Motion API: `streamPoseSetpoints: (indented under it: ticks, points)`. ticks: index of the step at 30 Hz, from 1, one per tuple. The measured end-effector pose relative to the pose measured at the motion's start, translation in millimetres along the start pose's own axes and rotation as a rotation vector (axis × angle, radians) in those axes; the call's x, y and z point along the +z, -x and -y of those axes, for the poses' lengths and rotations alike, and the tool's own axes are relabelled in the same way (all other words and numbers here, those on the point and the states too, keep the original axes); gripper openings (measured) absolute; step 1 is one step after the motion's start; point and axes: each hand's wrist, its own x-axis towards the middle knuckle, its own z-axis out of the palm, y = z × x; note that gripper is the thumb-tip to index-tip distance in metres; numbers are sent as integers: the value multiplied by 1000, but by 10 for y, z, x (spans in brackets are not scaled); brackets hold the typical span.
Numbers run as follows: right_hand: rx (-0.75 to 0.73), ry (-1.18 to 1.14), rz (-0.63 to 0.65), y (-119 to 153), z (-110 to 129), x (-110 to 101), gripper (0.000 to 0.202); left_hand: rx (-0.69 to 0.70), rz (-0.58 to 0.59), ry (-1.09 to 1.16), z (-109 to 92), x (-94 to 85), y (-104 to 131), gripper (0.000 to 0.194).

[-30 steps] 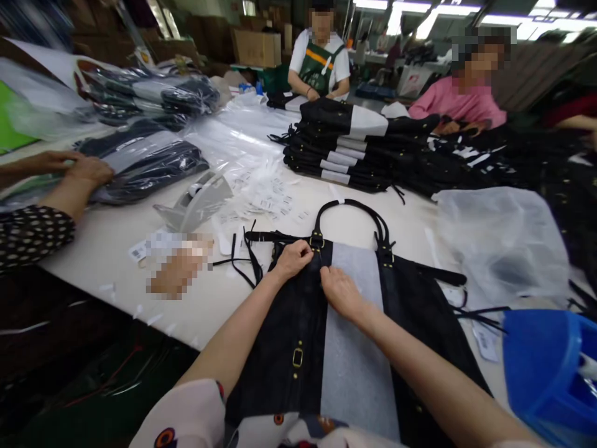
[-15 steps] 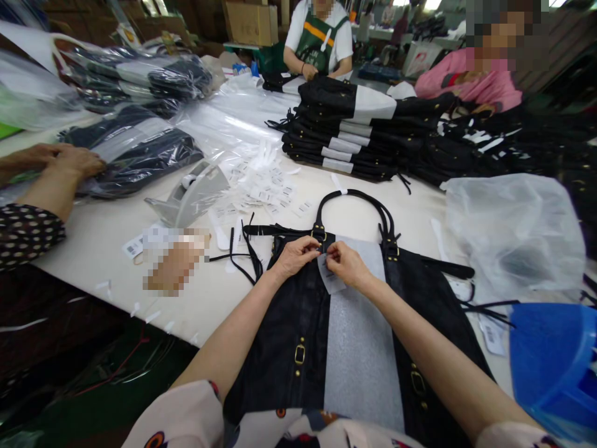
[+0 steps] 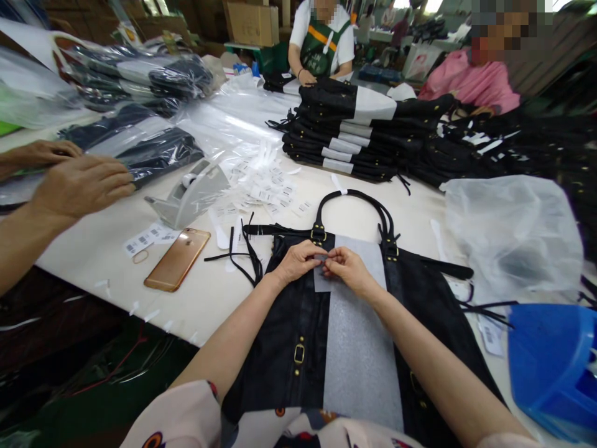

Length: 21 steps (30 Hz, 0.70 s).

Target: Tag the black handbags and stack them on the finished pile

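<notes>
A black handbag point(image 3: 289, 323) with brass buckles lies flat before me, its looped handles point(image 3: 353, 193) pointing away. Down its middle runs a pale grey wrapping strip point(image 3: 364, 348). Near the handle base, my left hand point(image 3: 301, 260) and my right hand point(image 3: 347, 269) almost meet, both with fingers pinched. Between their fingertips is a small translucent slip point(image 3: 321, 283), which hangs over the bag and the strip's edge. The fingers partly hide its upper end.
Left of the bag lie a gold phone point(image 3: 178, 260), barcode tags point(image 3: 144, 239) and a grey tape dispenser point(image 3: 186, 193). Stacked black bags point(image 3: 345, 130) stand behind. A blue bin point(image 3: 550, 367) and a plastic bag point(image 3: 513, 230) are at right. A co-worker's hands point(image 3: 84, 186) reach in from the left.
The slip has shifted slightly left and turned straighter, while my fingers have come closer together. At left, a co-worker's hand has lifted off the wrapped bag and moved right.
</notes>
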Motion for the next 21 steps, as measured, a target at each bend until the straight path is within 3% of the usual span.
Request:
streamPoseSetpoints:
  ticks: [12,16,21]
  points:
    - [70,-270,-153,22,-84,96,33,183,-9,-293,137,123,40,25]
    - [-47,-167,-202,46,-122,116,28,115,-43,-219,125,124,16,20]
    - [-229,132,-231,63,-159,137,22,79,-57,-169,96,102,-3,16]
